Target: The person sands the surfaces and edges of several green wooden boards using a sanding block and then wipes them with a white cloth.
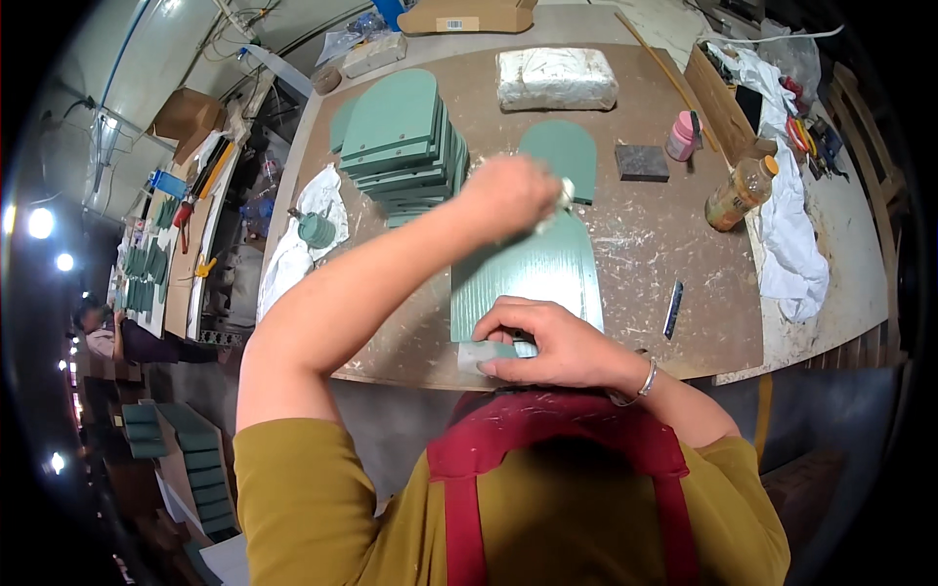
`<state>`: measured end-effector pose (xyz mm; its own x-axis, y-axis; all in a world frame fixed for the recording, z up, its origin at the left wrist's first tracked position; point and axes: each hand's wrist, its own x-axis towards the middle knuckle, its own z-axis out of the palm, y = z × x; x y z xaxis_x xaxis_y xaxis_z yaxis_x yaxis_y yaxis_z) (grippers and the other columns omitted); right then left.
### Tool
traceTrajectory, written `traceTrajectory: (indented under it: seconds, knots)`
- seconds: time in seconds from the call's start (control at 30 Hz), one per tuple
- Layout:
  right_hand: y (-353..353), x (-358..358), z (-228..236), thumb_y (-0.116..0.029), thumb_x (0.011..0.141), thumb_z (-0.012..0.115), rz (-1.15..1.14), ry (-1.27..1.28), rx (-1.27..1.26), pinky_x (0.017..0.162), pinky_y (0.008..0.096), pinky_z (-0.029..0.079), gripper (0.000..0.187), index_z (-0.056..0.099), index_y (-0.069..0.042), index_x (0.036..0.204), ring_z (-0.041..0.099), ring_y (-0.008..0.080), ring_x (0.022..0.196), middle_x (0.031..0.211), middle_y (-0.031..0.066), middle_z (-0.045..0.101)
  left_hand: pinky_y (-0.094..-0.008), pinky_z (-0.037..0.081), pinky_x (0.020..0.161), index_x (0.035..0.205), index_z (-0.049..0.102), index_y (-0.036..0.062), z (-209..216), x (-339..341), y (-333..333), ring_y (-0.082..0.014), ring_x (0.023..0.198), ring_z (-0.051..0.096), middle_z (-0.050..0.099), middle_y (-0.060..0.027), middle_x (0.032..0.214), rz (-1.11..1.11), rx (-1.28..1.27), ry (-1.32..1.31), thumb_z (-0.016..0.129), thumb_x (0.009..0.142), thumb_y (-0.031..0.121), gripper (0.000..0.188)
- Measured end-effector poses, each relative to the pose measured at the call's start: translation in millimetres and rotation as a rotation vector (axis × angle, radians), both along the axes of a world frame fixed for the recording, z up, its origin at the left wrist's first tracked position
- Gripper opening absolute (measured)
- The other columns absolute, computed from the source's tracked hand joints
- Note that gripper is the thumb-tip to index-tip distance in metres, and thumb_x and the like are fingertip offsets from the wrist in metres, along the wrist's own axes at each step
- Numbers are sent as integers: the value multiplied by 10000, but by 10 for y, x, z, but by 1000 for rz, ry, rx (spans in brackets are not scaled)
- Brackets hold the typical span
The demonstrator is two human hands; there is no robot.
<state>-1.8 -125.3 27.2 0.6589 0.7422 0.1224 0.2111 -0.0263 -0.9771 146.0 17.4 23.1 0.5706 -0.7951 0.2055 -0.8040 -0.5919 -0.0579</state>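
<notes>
A green panel [518,288] with a glossy, streaked face lies on the board in front of me. My left hand [513,195], blurred by motion, is closed over the panel's far part. A small white wad [566,193] pokes out of its fingers, its kind unclear. At the panel's near edge, my right hand [547,342] is closed, thumb and fingers pinching a pale greyish piece [479,357] whose kind I cannot make out. Just beyond the glossy panel is another green panel [562,151] with a rounded end. A stack of similar panels [391,122] stands to the left.
A white-wrapped block [557,80] lies at the back. On the right are a dark block [642,163], a pink bottle [681,137], a drink bottle [741,193] and a cutter knife [673,310]. Left stands a green roll [316,230] on white cloth. A person [117,337] is farther left.
</notes>
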Motion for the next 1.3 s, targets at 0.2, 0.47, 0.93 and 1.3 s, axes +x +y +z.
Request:
traceTrajectory:
  seconds: [0.2, 0.47, 0.93, 1.3]
  knots:
    - [-53, 32, -27, -154, 854, 740, -26, 24, 13, 827, 291, 467, 307, 635, 11, 1091, 558, 157, 889, 955, 69, 592, -427, 544, 696, 841, 646, 123, 33, -425, -251, -279, 829, 655, 631, -72, 888, -286, 117, 184, 661, 823, 248, 127]
    - [6, 33, 53, -177, 875, 733, -27, 26, -51, 853, 285, 460, 308, 644, -4, 1114, 561, 151, 909, 974, 63, 595, -454, 540, 719, 904, 646, 69, -36, 48, 505, -347, 860, 653, 646, -129, 881, 234, -18, -55, 628, 882, 263, 195]
    - [-389, 21, -32, -154, 914, 696, -150, 312, 366, 920, 289, 458, 300, 641, -2, 1166, 562, 126, 1008, 1075, 40, 618, -458, 495, 832, 1038, 658, 1, -552, -1141, 1283, -398, 918, 640, 677, -201, 939, 726, -383, 182, 572, 968, 417, 430]
    - [-902, -68, -275, -280, 933, 650, -542, 501, 602, 966, 359, 513, 399, 568, -22, 1227, 640, 175, 1016, 1125, 88, 656, -265, 502, 657, 1097, 593, 35, 199, -1736, 827, -94, 756, 606, 653, -36, 908, 837, -1367, 1121, 618, 975, 231, 232]
